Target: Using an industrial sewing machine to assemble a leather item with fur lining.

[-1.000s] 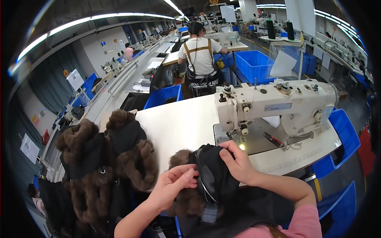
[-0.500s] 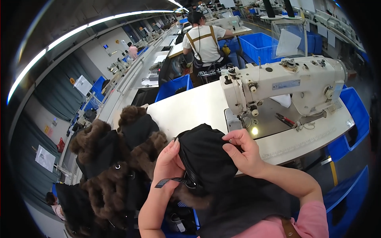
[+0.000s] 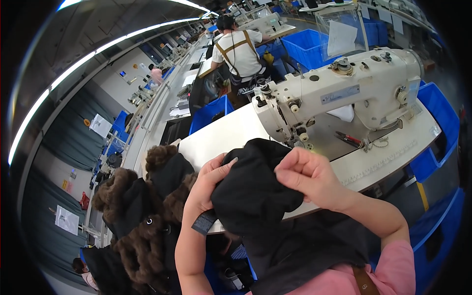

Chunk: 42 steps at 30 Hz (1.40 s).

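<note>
A soft black fabric piece (image 3: 255, 191), rounded like a cap or hood, is held up between my hands in front of the sewing machine. My left hand (image 3: 209, 184) grips its left side, thumb on top and the other fingers behind, out of sight. On its right edge my right hand (image 3: 312, 179) pinches the cloth between thumb and fingertips. A dark fabric tag (image 3: 203, 222) hangs by my left wrist. The white sewing machine (image 3: 339, 93) stands just beyond, its needle area partly hidden by the cloth.
Black pieces with brown fur trim (image 3: 142, 221) are piled at the left. Red-handled snips (image 3: 348, 138) lie on the white machine table (image 3: 226, 129). Blue bins (image 3: 435, 128) stand at the right. A person in a white shirt (image 3: 241, 54) sits ahead at another machine.
The black piece has been turned over, so a smoother side faces up and its folded dark band is hidden. My right hand has closed into a tighter pinch. The view has shifted slightly.
</note>
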{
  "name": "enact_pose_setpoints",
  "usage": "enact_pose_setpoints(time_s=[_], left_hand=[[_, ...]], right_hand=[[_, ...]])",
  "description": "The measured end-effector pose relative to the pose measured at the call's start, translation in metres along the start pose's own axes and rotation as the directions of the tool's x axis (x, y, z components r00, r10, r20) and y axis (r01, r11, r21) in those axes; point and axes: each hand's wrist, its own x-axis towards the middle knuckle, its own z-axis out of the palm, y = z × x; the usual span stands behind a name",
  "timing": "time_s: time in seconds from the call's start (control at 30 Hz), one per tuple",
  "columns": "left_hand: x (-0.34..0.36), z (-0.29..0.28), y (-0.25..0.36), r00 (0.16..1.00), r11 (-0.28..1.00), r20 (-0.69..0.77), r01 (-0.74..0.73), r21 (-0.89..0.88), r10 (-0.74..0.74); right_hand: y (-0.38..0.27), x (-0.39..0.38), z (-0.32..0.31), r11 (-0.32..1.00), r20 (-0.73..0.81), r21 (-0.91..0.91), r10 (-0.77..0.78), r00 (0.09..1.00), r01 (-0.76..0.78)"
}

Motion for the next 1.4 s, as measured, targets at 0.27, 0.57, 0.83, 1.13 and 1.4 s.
enact_pose_setpoints(time_s=[0.27,0.57,0.83,1.13,1.4], left_hand=[[0.015,-0.032,-0.043,0.984,0.923,0.027,0.177,-0.343,-0.179],[-0.014,0.016,-0.029,0.973,0.928,0.16,0.1,0.359,-0.167],[-0.017,-0.006,-0.068,0.996,0.915,0.065,-0.034,-0.402,0.065],[-0.009,-0.032,-0.094,0.977,0.854,0.193,0.019,-0.52,0.095],[-0.012,-0.021,-0.091,0.912,0.884,0.378,0.039,-0.466,0.159]], right_hand=[[0.011,-0.01,-0.022,0.995,-0.054,-0.032,-0.093,0.994,0.091],[0.019,0.02,-0.021,0.799,0.025,-0.497,-0.377,0.926,0.338],[0.036,0.016,-0.033,0.816,0.021,-0.465,-0.377,0.926,0.342],[0.029,0.018,-0.029,0.846,-0.028,-0.416,-0.378,0.925,0.333],[0.024,0.009,-0.082,0.733,-0.191,-0.6,-0.52,0.832,0.321]])
